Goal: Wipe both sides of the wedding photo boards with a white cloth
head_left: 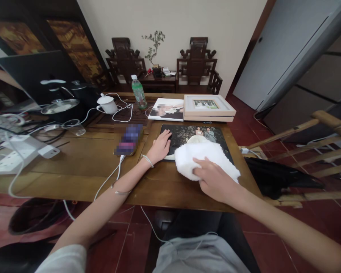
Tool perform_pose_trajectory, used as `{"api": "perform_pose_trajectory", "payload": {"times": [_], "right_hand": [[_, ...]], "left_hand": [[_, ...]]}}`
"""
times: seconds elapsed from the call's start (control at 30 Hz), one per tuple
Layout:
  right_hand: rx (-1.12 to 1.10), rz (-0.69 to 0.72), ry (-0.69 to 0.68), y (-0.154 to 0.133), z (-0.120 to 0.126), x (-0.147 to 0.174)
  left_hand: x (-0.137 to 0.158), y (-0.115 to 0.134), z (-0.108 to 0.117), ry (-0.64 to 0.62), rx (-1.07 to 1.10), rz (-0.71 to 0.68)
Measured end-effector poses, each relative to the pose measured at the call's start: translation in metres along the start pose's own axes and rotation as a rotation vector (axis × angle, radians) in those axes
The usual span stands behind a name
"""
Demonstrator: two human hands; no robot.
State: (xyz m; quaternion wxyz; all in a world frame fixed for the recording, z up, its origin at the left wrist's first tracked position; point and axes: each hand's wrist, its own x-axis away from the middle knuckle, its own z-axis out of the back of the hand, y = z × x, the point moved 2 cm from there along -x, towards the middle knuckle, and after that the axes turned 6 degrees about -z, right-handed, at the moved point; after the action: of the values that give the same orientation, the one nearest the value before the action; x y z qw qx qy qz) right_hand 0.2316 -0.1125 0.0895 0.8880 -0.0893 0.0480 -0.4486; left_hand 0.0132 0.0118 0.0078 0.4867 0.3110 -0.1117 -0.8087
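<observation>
ok so one dark rectangular photo panel (183, 135) sits on the right part of the wooden table (82, 163), long axis left-right, picture's top facing far. One fluffy white cloth (189, 157) covers its near right bit, right hand (216, 178) gripping it, fingers curled; left hand (160, 146) lies flat on the left end, fingers slightly apart.
</observation>
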Motion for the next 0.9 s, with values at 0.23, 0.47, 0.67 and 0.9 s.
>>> {"api": "perform_pose_trajectory", "payload": {"times": [0.23, 0.47, 0.67, 0.9], "right_hand": [[0.006, -0.119, 0.059, 0.039, 0.020, -0.074], [0.061, -0.172, 0.158, 0.060, 0.024, -0.148], [0.082, -0.115, 0.086, 0.024, 0.008, -0.097], [-0.009, 0.008, -0.021, -0.003, 0.000, -0.006]], "left_hand": [[0.000, 0.002, 0.003, -0.027, -0.009, 0.010], [-0.001, -0.003, 0.001, -0.004, 0.023, 0.017], [-0.001, -0.002, -0.001, -0.002, 0.020, 0.012], [-0.001, 0.001, -0.001, -0.001, 0.020, 0.015]]}}
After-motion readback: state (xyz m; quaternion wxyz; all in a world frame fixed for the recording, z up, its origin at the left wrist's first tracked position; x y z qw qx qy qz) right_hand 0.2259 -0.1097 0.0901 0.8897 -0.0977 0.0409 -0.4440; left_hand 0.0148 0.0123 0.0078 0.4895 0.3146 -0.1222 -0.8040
